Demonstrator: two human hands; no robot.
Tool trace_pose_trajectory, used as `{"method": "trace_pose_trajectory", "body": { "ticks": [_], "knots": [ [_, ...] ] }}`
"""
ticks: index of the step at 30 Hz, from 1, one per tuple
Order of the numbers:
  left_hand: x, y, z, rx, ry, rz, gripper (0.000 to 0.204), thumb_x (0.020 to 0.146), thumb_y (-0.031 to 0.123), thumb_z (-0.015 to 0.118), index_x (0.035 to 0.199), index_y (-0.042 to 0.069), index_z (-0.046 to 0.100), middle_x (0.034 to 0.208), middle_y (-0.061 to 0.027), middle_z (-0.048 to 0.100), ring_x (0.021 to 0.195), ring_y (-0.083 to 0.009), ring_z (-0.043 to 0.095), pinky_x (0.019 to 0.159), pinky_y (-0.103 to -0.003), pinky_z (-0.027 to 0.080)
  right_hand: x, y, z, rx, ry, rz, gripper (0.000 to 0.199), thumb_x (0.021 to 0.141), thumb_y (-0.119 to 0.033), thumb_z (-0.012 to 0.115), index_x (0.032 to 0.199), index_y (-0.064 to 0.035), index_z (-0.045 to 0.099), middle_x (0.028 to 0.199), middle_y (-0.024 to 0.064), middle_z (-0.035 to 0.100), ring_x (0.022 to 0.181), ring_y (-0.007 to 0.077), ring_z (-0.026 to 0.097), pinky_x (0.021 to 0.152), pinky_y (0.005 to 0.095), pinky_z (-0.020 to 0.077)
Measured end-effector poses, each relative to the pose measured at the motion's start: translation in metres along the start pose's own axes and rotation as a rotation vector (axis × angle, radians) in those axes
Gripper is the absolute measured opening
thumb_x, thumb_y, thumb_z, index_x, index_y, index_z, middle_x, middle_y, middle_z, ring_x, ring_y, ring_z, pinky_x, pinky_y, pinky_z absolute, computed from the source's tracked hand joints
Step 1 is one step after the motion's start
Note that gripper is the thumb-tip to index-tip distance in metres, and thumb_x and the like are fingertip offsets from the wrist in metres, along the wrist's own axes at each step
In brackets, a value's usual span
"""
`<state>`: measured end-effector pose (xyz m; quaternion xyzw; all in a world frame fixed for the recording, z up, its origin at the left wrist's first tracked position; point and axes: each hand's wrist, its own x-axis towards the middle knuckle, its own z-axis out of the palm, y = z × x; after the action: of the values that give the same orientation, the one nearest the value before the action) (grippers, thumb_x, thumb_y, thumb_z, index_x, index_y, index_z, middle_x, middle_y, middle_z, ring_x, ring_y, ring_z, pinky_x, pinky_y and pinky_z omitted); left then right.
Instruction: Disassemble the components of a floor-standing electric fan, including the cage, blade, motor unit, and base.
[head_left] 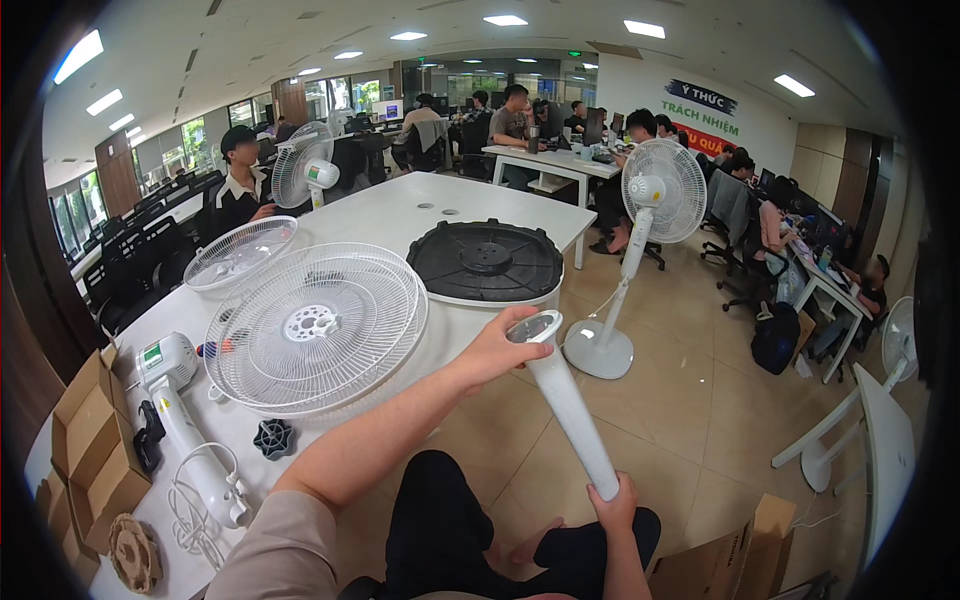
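Observation:
Across my lap slants a white fan-stand tube (575, 410), its flared upper end toward the table. My left hand (497, 350) is closed around that flared end, thumb and fingers on its rim. Lower down, my right hand (614, 506) grips the narrow end. Just beyond my left hand, a round fan base (487, 258) lies with its black underside up on the white table. A white wire fan grille (350, 365) lies flat left of it. Beside my left forearm are a dark star-shaped knob (273, 438) and a fan motor head (166, 360) on its neck with a coiled cord.
An open cardboard box (95, 430) and a moulded pulp piece (134, 553) sit at the table's left. Another grille (240, 252) lies farther back. A standing fan (600, 345) is on the floor to the right. A cardboard carton (720, 560) stands lower right. Several people sit beyond.

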<state>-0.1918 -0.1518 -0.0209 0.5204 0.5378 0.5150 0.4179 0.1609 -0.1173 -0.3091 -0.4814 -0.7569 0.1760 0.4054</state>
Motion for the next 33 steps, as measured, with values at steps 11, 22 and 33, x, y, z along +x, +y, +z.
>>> {"method": "trace_pose_trajectory", "body": {
  "ticks": [11,22,33],
  "knots": [
    [0.041,-0.099,-0.021,-0.098,0.135,0.062,0.061,0.107,0.048,0.056,0.150,0.006,0.047,0.140,-0.0137,0.058,0.118,-0.0265,0.065,0.088,-0.041,0.059,0.022,-0.063,0.016,0.348,0.036,0.200,0.048,0.079,-0.017,0.088,0.116,0.0019,0.065,0.096,0.0143,0.071,0.090,0.0230,0.069,0.083,0.0390,0.0541],
    [0.036,-0.104,-0.027,0.646,0.091,0.411,0.047,0.104,0.040,0.062,0.137,0.006,0.059,0.130,-0.0180,0.066,0.123,-0.0381,0.062,0.105,-0.047,0.050,0.264,-0.231,0.003,0.416,-0.250,0.093,0.044,0.085,-0.031,0.084,0.113,0.0017,0.073,0.087,0.0093,0.073,0.079,0.0195,0.068,0.073,0.0348,0.0534],
    [0.037,-0.128,-0.021,0.931,-0.209,0.182,0.064,0.103,0.049,0.059,0.151,0.009,0.047,0.143,-0.0223,0.058,0.128,-0.0408,0.060,0.108,-0.049,0.049,0.344,-0.256,0.093,0.048,-0.292,-0.082,0.052,0.074,-0.038,0.085,0.103,0.0041,0.075,0.091,0.0211,0.076,0.084,0.0322,0.074,0.076,0.0418,0.0550]
  ]
}}
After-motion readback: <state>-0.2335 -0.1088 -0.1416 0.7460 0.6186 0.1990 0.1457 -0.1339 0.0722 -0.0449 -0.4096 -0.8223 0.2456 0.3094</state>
